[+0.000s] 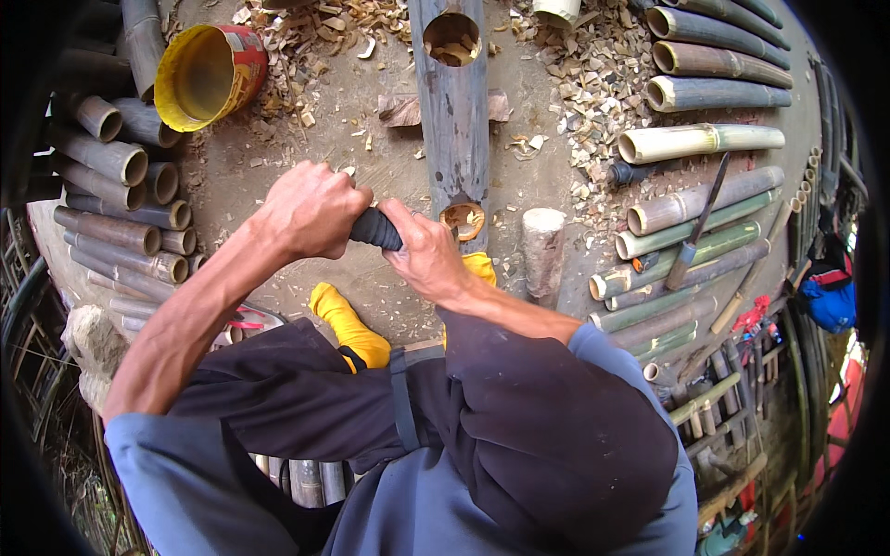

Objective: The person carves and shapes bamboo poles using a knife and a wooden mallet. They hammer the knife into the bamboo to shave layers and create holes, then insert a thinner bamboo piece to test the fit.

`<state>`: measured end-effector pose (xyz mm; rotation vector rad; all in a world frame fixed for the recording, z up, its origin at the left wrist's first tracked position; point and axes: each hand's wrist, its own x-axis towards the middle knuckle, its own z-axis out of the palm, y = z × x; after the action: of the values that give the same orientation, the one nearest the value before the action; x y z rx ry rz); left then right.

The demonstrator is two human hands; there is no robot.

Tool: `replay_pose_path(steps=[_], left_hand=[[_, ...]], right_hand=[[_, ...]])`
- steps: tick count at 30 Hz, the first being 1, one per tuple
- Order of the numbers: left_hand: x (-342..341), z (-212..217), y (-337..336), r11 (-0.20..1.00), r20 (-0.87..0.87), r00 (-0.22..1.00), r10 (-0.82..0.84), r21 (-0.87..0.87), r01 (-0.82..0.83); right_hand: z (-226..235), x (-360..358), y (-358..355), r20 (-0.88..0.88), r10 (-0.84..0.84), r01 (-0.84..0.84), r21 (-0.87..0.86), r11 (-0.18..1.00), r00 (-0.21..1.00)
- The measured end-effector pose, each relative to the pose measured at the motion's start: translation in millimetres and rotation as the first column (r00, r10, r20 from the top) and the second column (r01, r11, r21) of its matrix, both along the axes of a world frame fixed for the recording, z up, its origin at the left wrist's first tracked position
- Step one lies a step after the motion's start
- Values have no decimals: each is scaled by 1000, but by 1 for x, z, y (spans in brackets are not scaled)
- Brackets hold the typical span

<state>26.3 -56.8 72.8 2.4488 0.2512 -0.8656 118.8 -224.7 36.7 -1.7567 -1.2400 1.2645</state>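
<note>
Both of my hands are closed around a short, dark, wrapped cylinder, which looks like a tool handle; its far parts are hidden in my grip. My left hand covers its left end in a fist. At the other end, my right hand wraps round it with the thumb lying along the top. Just beyond the right hand lies a long, thick bamboo pole, pointing away from me, with one round hole at the far part and another at the near end. A yellow-socked foot touches its near end.
A crosswise wood block sits beneath the pole. A short log lies right of it. Wood chips cover the ground. A yellow-red bucket and stacked bamboo tubes are left; more tubes and a knife lie right.
</note>
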Motion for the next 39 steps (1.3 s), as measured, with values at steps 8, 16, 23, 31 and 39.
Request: replay_pose_path(steps=[8, 16, 23, 31, 39], left_hand=[[-57, -8, -191, 460, -299, 488, 820, -165, -873], [-46, -19, -237, -19, -327, 65, 943, -247, -969], [-69, -17, -118, 734, -206, 732, 650, -80, -674], [52, 19, -2, 989, 55, 994, -93, 117, 86], [-78, -23, -175, 267, -326, 327, 887, -216, -939]], right_hand=[[-12, 48, -26, 75, 873, -874, -30, 484, 481], [-15, 30, -9, 312, 919, -961, -56, 270, 240], [-14, 18, -16, 345, 505, -557, 64, 828, 791], [-10, 34, -3, 160, -153, 121, 195, 973, 975], [-5, 31, 9, 160, 817, -812, -109, 573, 554]])
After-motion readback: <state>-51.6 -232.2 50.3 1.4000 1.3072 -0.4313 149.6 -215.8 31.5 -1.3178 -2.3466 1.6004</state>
